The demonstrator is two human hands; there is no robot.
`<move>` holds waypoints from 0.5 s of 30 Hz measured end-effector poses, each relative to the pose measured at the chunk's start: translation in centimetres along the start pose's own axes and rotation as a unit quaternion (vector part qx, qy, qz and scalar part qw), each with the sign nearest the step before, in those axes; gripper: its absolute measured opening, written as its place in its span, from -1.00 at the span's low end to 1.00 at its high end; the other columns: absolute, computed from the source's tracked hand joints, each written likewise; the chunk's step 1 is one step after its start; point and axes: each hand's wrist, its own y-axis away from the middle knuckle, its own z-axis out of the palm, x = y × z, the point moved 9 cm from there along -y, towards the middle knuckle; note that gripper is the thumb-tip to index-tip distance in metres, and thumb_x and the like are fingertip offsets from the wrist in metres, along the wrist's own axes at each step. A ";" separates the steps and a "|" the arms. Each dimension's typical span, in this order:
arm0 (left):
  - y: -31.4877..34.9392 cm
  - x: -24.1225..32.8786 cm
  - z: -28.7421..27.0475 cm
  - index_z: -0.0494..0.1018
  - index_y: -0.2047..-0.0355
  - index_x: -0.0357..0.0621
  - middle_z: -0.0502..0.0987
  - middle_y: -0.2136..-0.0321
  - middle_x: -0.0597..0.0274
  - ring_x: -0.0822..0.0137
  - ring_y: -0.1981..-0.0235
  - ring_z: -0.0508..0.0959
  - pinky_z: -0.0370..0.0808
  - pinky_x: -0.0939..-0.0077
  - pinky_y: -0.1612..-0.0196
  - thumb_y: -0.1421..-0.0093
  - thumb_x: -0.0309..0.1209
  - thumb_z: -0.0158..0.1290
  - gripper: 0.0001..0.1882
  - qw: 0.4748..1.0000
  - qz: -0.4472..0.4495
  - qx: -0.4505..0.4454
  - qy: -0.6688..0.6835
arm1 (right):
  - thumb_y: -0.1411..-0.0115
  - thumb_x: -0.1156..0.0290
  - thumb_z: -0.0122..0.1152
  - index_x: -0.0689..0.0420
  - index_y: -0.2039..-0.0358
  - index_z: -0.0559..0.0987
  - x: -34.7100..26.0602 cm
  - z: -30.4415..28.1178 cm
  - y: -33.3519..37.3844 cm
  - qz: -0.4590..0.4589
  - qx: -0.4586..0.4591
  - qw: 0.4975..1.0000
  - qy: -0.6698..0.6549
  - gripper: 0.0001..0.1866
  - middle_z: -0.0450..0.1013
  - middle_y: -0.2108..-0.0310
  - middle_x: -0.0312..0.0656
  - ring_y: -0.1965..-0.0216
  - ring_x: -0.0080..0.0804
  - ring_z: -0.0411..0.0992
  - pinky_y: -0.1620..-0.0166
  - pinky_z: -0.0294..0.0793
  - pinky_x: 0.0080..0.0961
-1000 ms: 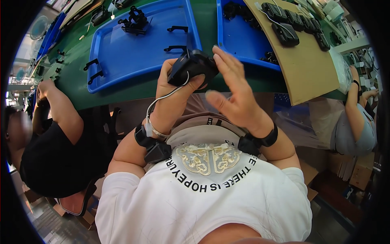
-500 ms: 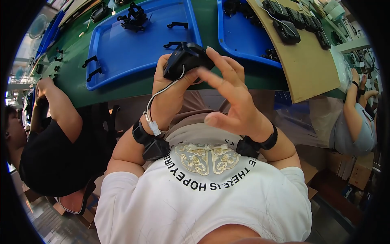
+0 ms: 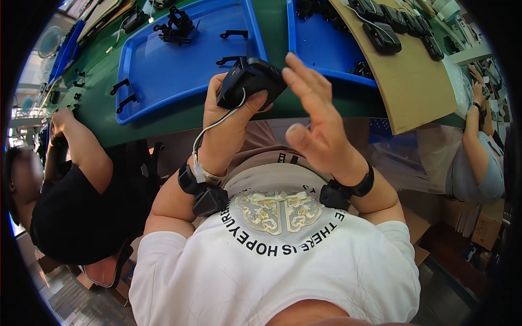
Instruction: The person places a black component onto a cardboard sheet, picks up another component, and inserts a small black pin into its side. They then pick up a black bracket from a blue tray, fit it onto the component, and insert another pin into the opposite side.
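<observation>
A black plastic device housing (image 3: 251,80) with a thin grey cable (image 3: 220,118) is held up at the table's near edge. My left hand (image 3: 227,122) wraps round its left and lower side, the thumb pressed on its face. The cable runs down from the housing to a white connector (image 3: 199,173) at my left wrist. Just right of the housing, my right hand (image 3: 321,117) is raised with fingers stretched and thumb apart, holding nothing. Behind the housing, a black bracket (image 3: 231,60) lies in the large blue tray (image 3: 163,81).
More black brackets (image 3: 176,27) lie heaped in that tray. A second blue tray (image 3: 326,46) with small black parts stands to the right, partly under a cardboard sheet (image 3: 413,81) bearing several black devices (image 3: 382,38). Co-workers sit at left (image 3: 76,212) and right (image 3: 478,157).
My right hand has drawn away from the housing to the right, its fingers now off it. The left hand keeps its hold, and the housing has tilted slightly.
</observation>
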 end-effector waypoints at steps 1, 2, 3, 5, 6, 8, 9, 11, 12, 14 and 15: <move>0.0 0.0 0.2 0.21 0.14 -0.18 0.47 0.25 0.17 0.37 0.22 0.51 0.56 0.47 0.19 -0.06 -0.60 0.13 -0.60 1.000 0.008 -0.009 -0.007 | -0.17 -0.15 -0.06 0.36 -0.19 0.12 0.3 -0.3 0.0 0.010 -0.001 1.000 0.003 -0.15 -0.01 -0.24 0.12 -0.24 -0.04 -0.03 -0.24 -0.13 -0.29; 0.0 0.1 0.4 0.21 0.14 -0.18 0.47 0.25 0.17 0.37 0.22 0.51 0.56 0.47 0.19 -0.06 -0.60 0.13 -0.60 1.000 0.015 -0.018 -0.013 | -0.17 -0.15 -0.06 0.36 -0.19 0.12 0.3 -0.1 0.1 0.010 0.000 1.000 0.004 -0.15 -0.01 -0.24 0.12 -0.24 -0.04 -0.03 -0.24 -0.13 -0.29; 0.0 0.1 0.5 0.21 0.14 -0.18 0.47 0.25 0.17 0.37 0.22 0.51 0.56 0.47 0.19 -0.06 -0.60 0.13 -0.60 1.000 0.015 -0.019 -0.013 | -0.17 -0.15 -0.06 0.36 -0.19 0.11 0.2 0.6 0.3 0.009 0.000 1.000 0.008 -0.14 -0.01 -0.24 0.11 -0.24 -0.04 -0.03 -0.25 -0.13 -0.28; 0.4 0.2 0.4 0.20 0.13 -0.17 0.47 0.25 0.18 0.38 0.23 0.52 0.56 0.49 0.20 -0.06 -0.60 0.13 -0.59 0.999 0.018 -0.004 -0.049 | -0.16 -0.16 -0.06 0.35 -0.20 0.10 -0.1 1.8 0.6 0.005 0.000 1.000 0.016 -0.14 -0.01 -0.24 0.10 -0.24 -0.05 -0.03 -0.25 -0.13 -0.28; 0.5 0.3 0.2 0.20 0.13 -0.17 0.47 0.25 0.18 0.39 0.23 0.52 0.56 0.50 0.20 -0.06 -0.60 0.13 -0.58 0.998 0.020 0.005 -0.067 | -0.16 -0.16 -0.06 0.35 -0.20 0.10 -0.5 1.9 0.6 0.004 0.000 1.000 0.016 -0.14 -0.01 -0.24 0.10 -0.24 -0.05 -0.03 -0.25 -0.13 -0.28; 0.2 0.3 -0.1 0.19 0.12 -0.17 0.47 0.25 0.18 0.40 0.24 0.52 0.55 0.52 0.20 -0.06 -0.60 0.14 -0.58 0.997 0.028 0.002 -0.077 | -0.17 -0.15 -0.07 0.36 -0.19 0.10 -1.6 2.0 0.5 -0.015 -0.007 0.999 0.046 -0.14 -0.01 -0.25 0.09 -0.25 -0.05 -0.04 -0.25 -0.13 -0.28; 0.0 0.3 -0.3 0.19 0.12 -0.17 0.47 0.25 0.19 0.40 0.24 0.51 0.55 0.53 0.20 -0.07 -0.60 0.14 -0.58 0.996 0.034 0.000 -0.086 | -0.17 -0.15 -0.07 0.36 -0.19 0.11 -2.0 2.0 0.5 -0.025 -0.011 0.998 0.061 -0.15 -0.01 -0.25 0.09 -0.25 -0.06 -0.05 -0.25 -0.13 -0.28; 0.0 0.6 -0.3 0.19 0.12 -0.17 0.47 0.25 0.19 0.41 0.24 0.51 0.55 0.54 0.20 -0.07 -0.59 0.14 -0.58 0.994 0.042 -0.002 -0.096 | -0.17 -0.15 -0.07 0.37 -0.19 0.10 -1.2 0.7 0.3 -0.023 -0.010 0.999 0.046 -0.14 -0.02 -0.25 0.09 -0.25 -0.05 -0.06 -0.25 -0.12 -0.27; 0.1 0.7 0.0 0.19 0.12 -0.17 0.47 0.26 0.20 0.42 0.25 0.51 0.54 0.56 0.22 -0.06 -0.59 0.14 -0.58 0.997 0.030 0.000 -0.073 | -0.17 -0.15 -0.07 0.38 -0.19 0.10 -0.7 -0.1 0.2 -0.021 -0.009 0.999 0.031 -0.14 -0.03 -0.25 0.09 -0.25 -0.04 -0.06 -0.25 -0.12 -0.27; 0.1 0.6 0.4 0.20 0.13 -0.17 0.47 0.26 0.21 0.44 0.26 0.51 0.53 0.60 0.24 -0.06 -0.58 0.15 -0.58 1.000 0.005 0.005 -0.026 | -0.17 -0.15 -0.07 0.39 -0.19 0.09 -0.3 -0.3 0.2 -0.019 -0.008 1.000 0.016 -0.13 -0.05 -0.26 0.09 -0.25 -0.04 -0.07 -0.25 -0.12 -0.26; 0.1 0.4 0.3 0.20 0.13 -0.17 0.47 0.26 0.21 0.44 0.26 0.51 0.53 0.60 0.24 -0.06 -0.58 0.15 -0.58 1.000 0.005 0.005 -0.026 | -0.15 -0.16 -0.04 0.44 -0.16 0.11 -0.1 0.3 0.3 -0.009 -0.015 1.000 0.020 -0.11 -0.03 -0.24 0.12 -0.24 -0.01 -0.06 -0.24 -0.11 -0.24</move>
